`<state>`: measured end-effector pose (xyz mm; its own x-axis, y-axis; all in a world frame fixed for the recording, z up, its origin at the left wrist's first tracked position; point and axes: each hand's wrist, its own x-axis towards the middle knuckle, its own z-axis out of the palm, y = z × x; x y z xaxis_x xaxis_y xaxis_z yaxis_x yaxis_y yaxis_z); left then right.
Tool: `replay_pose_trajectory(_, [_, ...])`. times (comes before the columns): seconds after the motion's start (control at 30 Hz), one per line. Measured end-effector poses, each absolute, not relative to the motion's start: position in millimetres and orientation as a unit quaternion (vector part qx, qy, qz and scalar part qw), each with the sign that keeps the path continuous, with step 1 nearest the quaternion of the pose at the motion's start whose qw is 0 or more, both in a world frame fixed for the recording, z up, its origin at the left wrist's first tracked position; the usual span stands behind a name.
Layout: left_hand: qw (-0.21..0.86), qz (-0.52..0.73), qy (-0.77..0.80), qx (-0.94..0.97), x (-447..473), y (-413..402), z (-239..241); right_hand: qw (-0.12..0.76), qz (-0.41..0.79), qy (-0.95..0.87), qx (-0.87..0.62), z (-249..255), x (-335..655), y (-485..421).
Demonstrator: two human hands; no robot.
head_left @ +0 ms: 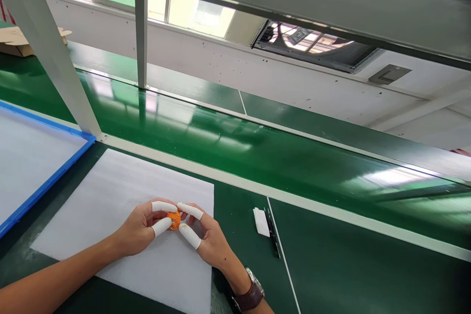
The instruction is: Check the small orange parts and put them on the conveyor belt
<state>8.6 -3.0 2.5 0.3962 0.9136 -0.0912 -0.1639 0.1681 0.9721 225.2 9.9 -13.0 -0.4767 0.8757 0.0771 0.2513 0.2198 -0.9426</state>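
A small round orange piece (174,221) is held above a white foam sheet (147,274) that lies on the dark green table. My left hand (143,225) pinches it between thumb and index finger, both in white finger cots. From the other side, my right hand (206,235) brings its white-cotted thumb and index finger to the edge of the piece; both fingertips seem to touch it. Its exact kind is too small to make out. The fingers cover part of its rim.
At the left lies a blue-edged tray (47,186) with a white surface. A black pen (273,235) and a white slip (261,222) rest on the table to the right. Beyond a pale metal strip runs a shiny green belt (235,142). A slanted metal post (59,49) stands at the left.
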Motion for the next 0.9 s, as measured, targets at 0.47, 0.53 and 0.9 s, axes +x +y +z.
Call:
replay_pose_trajectory(0.47, [0.659,0.382,0.389,0.518,8,-3,-1,0.304,0.518,-0.658,-0.455,-14,216,8])
replay_pose_trajectory(0.53, [0.655,0.388,0.39,0.518,8,-4,-2,0.304,0.51,-0.659,-0.461,-12,215,7])
replay_pose_trajectory(0.9, [0.537,0.396,0.44,0.6,10,-7,-1,0.401,0.592,-0.545,-0.438,-16,215,12])
